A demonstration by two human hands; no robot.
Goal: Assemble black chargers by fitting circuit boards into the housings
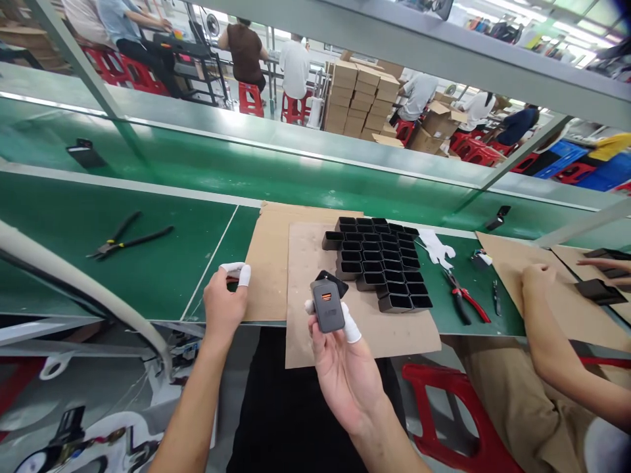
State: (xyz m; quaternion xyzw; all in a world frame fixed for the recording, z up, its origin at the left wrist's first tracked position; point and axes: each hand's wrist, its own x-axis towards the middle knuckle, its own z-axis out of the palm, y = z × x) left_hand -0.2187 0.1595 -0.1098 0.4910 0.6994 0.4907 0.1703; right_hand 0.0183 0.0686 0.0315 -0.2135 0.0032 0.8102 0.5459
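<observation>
The smooth green counter point(133, 286) is cut off at the left edge. Mid-frame, flat brown cardboard point(367, 338) carries boxy, open-topped black cases point(394, 303), insides dark. Just below centre, the right hand point(348, 374), fingers bent, grasps a rounded grey device point(330, 316) partly hiding a black piece point(342, 287). The left hand point(224, 299) has curled fingers; whether they hold anything is unclear.

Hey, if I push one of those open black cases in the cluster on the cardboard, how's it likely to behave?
The open black cases look stiff, since their thin walls stand straight. Each is probably light for its size, being open-topped and hollow. Pushing one may nudge its neighbours, as they sit packed closely together on the cardboard.
</observation>
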